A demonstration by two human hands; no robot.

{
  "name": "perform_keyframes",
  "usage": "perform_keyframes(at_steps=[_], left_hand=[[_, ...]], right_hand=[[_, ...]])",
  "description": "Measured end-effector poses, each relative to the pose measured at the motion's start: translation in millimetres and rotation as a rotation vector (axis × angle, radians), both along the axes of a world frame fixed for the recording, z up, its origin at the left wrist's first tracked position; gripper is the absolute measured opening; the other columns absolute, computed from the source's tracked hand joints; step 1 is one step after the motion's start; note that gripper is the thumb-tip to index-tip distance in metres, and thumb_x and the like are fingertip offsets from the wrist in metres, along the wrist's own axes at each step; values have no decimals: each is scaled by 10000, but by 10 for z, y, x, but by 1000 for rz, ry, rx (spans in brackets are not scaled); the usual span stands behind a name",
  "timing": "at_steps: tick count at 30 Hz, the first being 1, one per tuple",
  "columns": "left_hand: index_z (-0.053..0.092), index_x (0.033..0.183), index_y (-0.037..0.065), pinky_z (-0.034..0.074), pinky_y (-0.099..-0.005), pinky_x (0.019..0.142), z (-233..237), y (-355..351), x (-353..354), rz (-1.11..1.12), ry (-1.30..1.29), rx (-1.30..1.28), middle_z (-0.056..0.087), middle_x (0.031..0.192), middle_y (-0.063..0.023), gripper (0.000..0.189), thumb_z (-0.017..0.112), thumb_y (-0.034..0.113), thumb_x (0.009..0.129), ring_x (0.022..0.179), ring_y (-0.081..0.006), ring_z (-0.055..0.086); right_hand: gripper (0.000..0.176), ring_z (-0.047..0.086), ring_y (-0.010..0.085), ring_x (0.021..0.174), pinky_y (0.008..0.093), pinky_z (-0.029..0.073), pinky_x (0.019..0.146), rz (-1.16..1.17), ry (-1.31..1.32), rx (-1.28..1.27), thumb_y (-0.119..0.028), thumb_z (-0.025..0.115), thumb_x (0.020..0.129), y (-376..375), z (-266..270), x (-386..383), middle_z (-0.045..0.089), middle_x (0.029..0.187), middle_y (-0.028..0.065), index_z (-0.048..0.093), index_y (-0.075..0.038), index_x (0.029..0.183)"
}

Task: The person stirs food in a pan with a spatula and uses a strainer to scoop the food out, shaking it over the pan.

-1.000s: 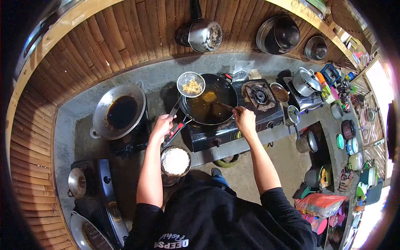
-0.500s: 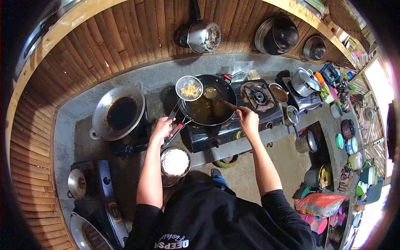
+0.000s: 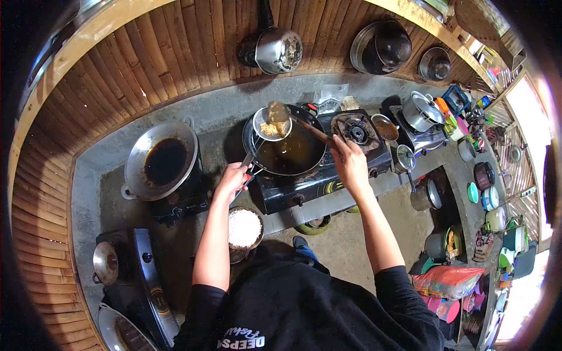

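In my left hand [image 3: 235, 179] is the handle of a round mesh strainer [image 3: 260, 125], held over the left side of a dark frying pan [image 3: 321, 154]. Golden fried bits [image 3: 270, 129] lie in the strainer. My right hand [image 3: 351, 159] is closed round the wooden handle of a ladle [image 3: 278, 111]. The ladle's head is raised over the strainer, tilted and overlapping its rim. Brownish oil [image 3: 287, 157] fills the pan bottom. The pan's red and black handle shows partly beside my left hand.
Under the pan is a two-burner stove [image 3: 281, 196], its right burner [image 3: 354, 131] uncovered. A wok [image 3: 132, 158] with dark liquid stands left. A bowl of white grated food [image 3: 244, 228] sits below my left forearm. A lidded pot [image 3: 420, 114] and small saucepan [image 3: 404, 159] stand right.
The ladle has come up out of the oil and moved left over the strainer. More fried bits now show in the strainer. My left hand still holds the strainer at the pan.
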State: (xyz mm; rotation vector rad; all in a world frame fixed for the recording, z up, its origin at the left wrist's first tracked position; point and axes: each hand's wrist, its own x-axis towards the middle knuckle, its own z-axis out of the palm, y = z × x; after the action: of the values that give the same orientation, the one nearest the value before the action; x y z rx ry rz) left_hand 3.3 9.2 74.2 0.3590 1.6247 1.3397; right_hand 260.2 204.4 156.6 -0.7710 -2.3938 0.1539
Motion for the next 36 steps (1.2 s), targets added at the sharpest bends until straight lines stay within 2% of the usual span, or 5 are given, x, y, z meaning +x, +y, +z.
perform_keyframes(at_steps=[3, 17, 24, 26, 36], left_hand=[[601, 1069, 81, 386, -253, 474, 6, -6, 20, -28, 8, 5, 383, 517, 73, 208, 435, 174, 987, 394, -55, 320], [608, 1100, 73, 380, -251, 467, 63, -83, -1, -31, -8, 28, 370, 514, 70, 231, 424, 170, 999, 396, -55, 326], [606, 1104, 61, 364, -252, 452, 4, -170, -104, -24, 39, 42, 357, 524, 70, 229, 433, 168, 999, 410, -53, 311], [594, 1067, 52, 386, -266, 436, -44, -209, -198, -21, 54, 64, 395, 548, 58, 210, 449, 178, 983, 407, -61, 330], [588, 1122, 67, 394, -272, 470, 140, -189, -219, 9, 78, 28, 394, 581, 45, 226, 449, 189, 991, 434, -73, 331]], right_hand=[[368, 526, 306, 771, 416, 455, 699, 68, 39, 115, -98, 639, 845, -23, -79, 6, 478, 792, 121, 618, -59, 1210], [415, 506, 287, 791, 398, 448, 707, 100, 55, 250, -31, 604, 800, 73, -228, -8, 470, 825, 112, 623, -76, 1213], [292, 583, 324, 792, 415, 484, 692, -89, 87, 146, -133, 624, 868, 24, -69, 41, 570, 828, 135, 645, -57, 1149], [294, 631, 376, 759, 445, 513, 680, -133, 110, 57, -170, 645, 847, 108, 76, 120, 635, 843, 163, 651, -75, 1125], [207, 675, 366, 817, 440, 540, 739, -173, -116, -256, -215, 694, 794, 247, 160, 306, 692, 826, 191, 737, -77, 944]])
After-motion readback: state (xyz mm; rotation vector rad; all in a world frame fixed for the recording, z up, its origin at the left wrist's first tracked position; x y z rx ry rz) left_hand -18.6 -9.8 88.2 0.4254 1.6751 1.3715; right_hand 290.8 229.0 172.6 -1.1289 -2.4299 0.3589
